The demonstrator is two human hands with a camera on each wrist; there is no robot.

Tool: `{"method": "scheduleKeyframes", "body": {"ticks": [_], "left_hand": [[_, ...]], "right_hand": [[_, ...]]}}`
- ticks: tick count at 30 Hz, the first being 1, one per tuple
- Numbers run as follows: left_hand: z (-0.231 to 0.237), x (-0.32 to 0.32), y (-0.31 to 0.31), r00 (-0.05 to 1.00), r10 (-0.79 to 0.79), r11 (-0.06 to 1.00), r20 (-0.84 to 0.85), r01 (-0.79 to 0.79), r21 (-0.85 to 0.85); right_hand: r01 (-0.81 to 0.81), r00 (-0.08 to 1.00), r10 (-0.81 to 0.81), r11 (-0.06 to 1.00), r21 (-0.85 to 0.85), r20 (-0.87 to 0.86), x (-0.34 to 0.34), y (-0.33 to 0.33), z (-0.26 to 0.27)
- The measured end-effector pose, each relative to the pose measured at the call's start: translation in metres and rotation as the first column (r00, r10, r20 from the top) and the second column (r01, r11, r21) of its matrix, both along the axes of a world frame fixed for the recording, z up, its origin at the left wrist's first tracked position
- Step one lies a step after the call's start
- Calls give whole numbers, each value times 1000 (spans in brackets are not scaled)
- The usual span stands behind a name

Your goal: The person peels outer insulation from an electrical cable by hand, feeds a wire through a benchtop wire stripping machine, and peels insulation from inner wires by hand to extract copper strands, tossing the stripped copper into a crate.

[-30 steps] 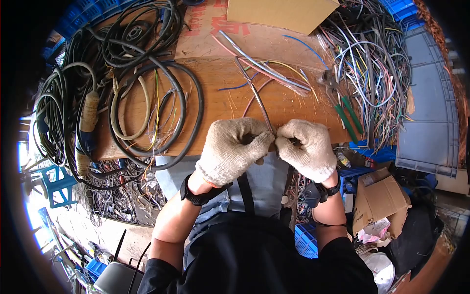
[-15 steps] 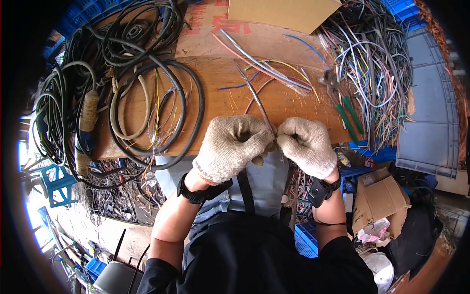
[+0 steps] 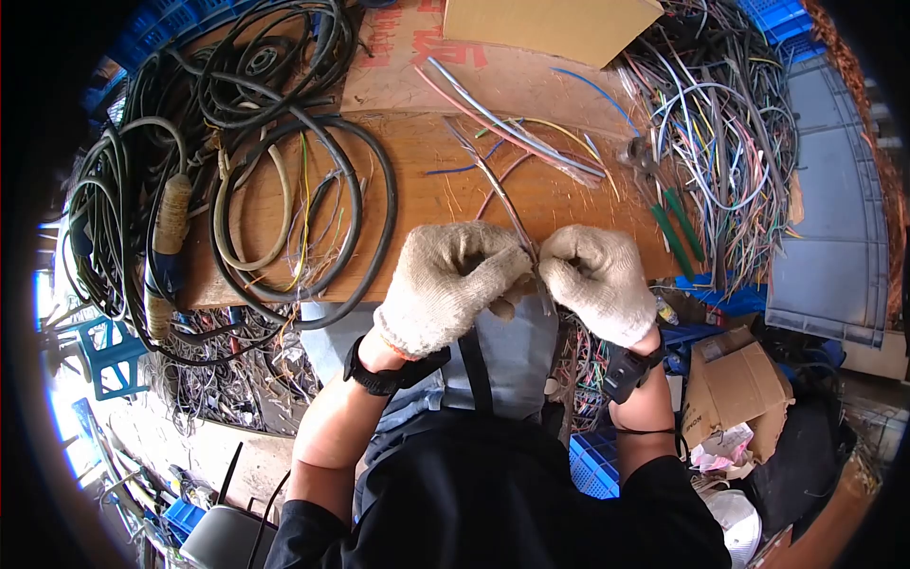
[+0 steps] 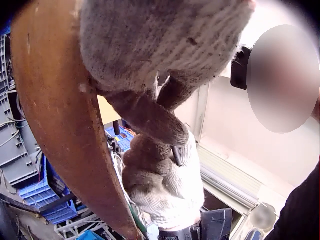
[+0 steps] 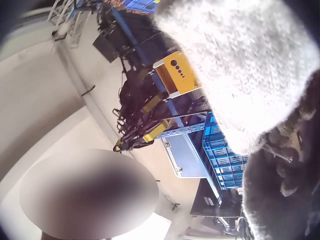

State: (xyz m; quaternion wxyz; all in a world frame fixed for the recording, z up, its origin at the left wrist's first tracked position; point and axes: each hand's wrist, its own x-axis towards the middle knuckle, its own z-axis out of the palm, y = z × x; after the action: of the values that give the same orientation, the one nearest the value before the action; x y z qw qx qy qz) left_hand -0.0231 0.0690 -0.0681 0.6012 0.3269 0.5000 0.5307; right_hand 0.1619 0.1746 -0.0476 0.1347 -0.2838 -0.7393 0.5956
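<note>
Both hands wear off-white knit gloves and meet in front of the body at the bench's near edge. A thin dark cable [image 3: 495,180] slants from the bench down to them, its far part lying over the wood. My left hand [image 3: 450,280] pinches this cable between thumb and fingers. My right hand [image 3: 597,283], fingers curled, pinches the cable's near part close beside the left fingertips. In the left wrist view a short dark cable end [image 4: 177,155] shows by the right hand's fingers. Glove fingers hide most of the gripped part.
Loose coloured wires [image 3: 512,123] lie across the wooden bench [image 3: 417,209]. Green-handled pliers [image 3: 668,213] rest at right, beside a large wire heap [image 3: 730,161]. Coiled black cables [image 3: 355,218] cover the left side. A cardboard box [image 3: 550,24] stands at the back.
The right hand has shifted slightly right, and the gap between the hands has widened a little. The cable's far end has slid slightly left. The left hand stays nearly in place.
</note>
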Motion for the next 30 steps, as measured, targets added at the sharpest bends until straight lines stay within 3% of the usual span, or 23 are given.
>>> {"method": "scheduleKeyframes", "body": {"ticks": [2,3,5,6,8,12,15,17,20,24,26,30], "left_hand": [[-1,2,0,997,54,998,48,-56,40],[-2,5,0,997,53,998,49,-54,40],[-5,12,-1,991,103,993,-84,-98,67],[-7,11,-1,991,103,993,-84,-97,67],[-10,10,-2,984,97,993,-148,-85,82],[-7,14,-2,985,163,983,-50,-158,92],[-5,13,-2,978,147,988,-150,-136,78],[-7,14,-2,982,150,987,-117,-142,75],[-5,17,-1,968,156,987,-197,-146,63],[-12,19,-1,926,175,982,-335,-141,125],[-10,18,0,921,169,985,-350,-143,99],[-7,13,0,936,134,990,-325,-115,77]], "right_hand": [[83,996,-85,982,170,6,-2,-4,1],[85,996,-87,982,171,6,-2,-5,0],[123,992,-107,846,519,-61,-2,-6,-3],[124,992,-108,846,519,-61,-3,-7,-2],[139,990,-101,731,668,-95,-5,-9,-1],[103,993,-104,616,781,-49,-4,-10,-1],[80,994,-102,534,842,-29,-4,-11,-1],[67,997,-71,389,919,-43,-5,-10,-2],[17,999,-42,318,948,-4,-3,-7,0],[-23,999,-32,298,954,34,-1,-6,0],[-21,999,-14,420,907,29,0,-5,-2],[29,1000,-12,523,852,-26,-1,-7,-3]]}}
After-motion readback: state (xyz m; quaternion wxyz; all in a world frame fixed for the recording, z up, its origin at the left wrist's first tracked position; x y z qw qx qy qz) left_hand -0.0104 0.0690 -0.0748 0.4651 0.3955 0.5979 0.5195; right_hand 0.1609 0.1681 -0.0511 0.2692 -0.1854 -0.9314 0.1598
